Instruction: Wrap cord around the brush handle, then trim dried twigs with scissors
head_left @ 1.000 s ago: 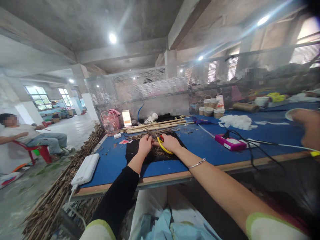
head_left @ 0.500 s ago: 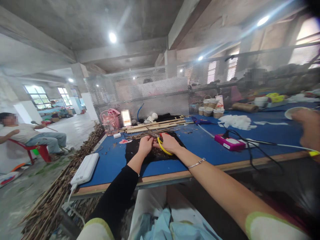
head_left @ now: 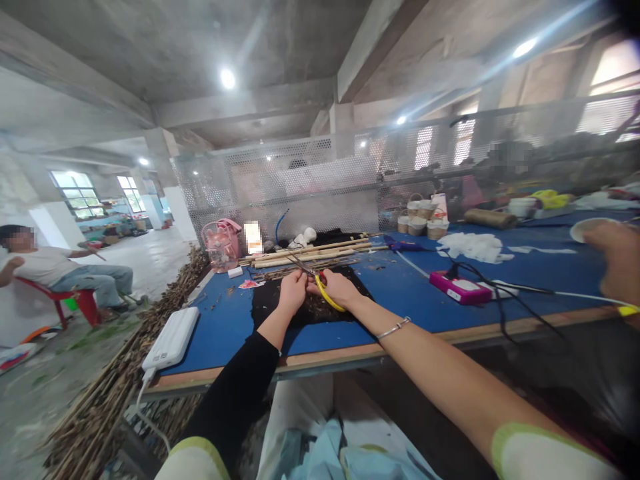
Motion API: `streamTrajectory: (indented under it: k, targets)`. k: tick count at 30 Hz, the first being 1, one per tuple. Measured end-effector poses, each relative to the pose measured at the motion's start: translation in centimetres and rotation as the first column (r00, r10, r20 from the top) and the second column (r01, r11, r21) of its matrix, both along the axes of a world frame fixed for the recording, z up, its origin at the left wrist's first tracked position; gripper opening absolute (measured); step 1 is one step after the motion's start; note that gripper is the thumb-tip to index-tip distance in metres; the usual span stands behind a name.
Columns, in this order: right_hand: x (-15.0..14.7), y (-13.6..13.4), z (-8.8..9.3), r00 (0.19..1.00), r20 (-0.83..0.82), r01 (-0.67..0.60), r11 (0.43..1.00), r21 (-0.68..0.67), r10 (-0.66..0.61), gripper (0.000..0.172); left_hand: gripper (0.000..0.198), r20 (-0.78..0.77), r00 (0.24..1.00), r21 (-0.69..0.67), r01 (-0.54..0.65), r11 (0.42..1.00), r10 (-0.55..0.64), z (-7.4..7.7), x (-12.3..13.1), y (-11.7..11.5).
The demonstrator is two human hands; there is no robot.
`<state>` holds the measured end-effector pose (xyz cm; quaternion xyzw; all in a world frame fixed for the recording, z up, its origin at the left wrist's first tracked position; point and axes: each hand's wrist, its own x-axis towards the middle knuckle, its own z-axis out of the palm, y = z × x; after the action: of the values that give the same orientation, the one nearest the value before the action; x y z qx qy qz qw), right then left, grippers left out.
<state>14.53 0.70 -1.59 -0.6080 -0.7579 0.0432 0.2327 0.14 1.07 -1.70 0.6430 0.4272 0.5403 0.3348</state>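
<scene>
My right hand (head_left: 341, 289) is closed around the yellow handles of a pair of scissors (head_left: 326, 297). The blades point up and left, over the thin twigs on the table. Close beside it, my left hand (head_left: 293, 291) is closed in a pinch by the blades. What it holds is too small to make out. Both hands are above a black cloth (head_left: 263, 308) strewn with brown scraps. Behind the cloth lie several long pale sticks (head_left: 320, 252) and a pile of thin dark twigs (head_left: 280, 272).
On the blue table (head_left: 220, 340) are a white power bank (head_left: 171, 339), a pink bag (head_left: 226, 243), a glue gun (head_left: 404, 244), a purple power strip (head_left: 459, 288), white fluff (head_left: 475, 247) and small pots (head_left: 425, 217). Bundled stalks (head_left: 110, 387) lie left. Another person's hand (head_left: 613, 253) shows right.
My hands stay in nearly the same place, with the scissors shifting only slightly. The seated person at the left has lifted a hand a little.
</scene>
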Motion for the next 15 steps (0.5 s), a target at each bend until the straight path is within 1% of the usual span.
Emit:
streamTrajectory:
  k: [3, 9, 12, 15]
  targets:
    - [0.1, 0.3, -0.2, 1.0, 0.005, 0.0, 1.0, 0.001, 0.0, 0.068, 0.022, -0.023, 0.999, -0.006, -0.028, 1.0, 0.028, -0.1, -0.1, 0.2]
    - [0.0, 0.2, -0.1, 0.999, 0.036, 0.01, 1.0, -0.024, -0.009, 0.065, 0.021, -0.004, 0.998, -0.017, -0.06, 0.998, 0.06, -0.8, -0.4, 1.1]
    - [-0.1, -0.1, 0.1, 0.997, 0.069, 0.033, 0.999, 0.002, -0.033, 0.068, 0.018, 0.024, 0.997, -0.018, -0.072, 0.997, 0.072, -0.8, -0.5, 1.1]
    - [0.0, -0.3, 0.1, 0.994, 0.098, 0.035, 0.999, 0.034, -0.038, 0.071, 0.016, 0.061, 0.996, -0.049, -0.066, 0.997, 0.069, -0.6, -0.5, 0.9]
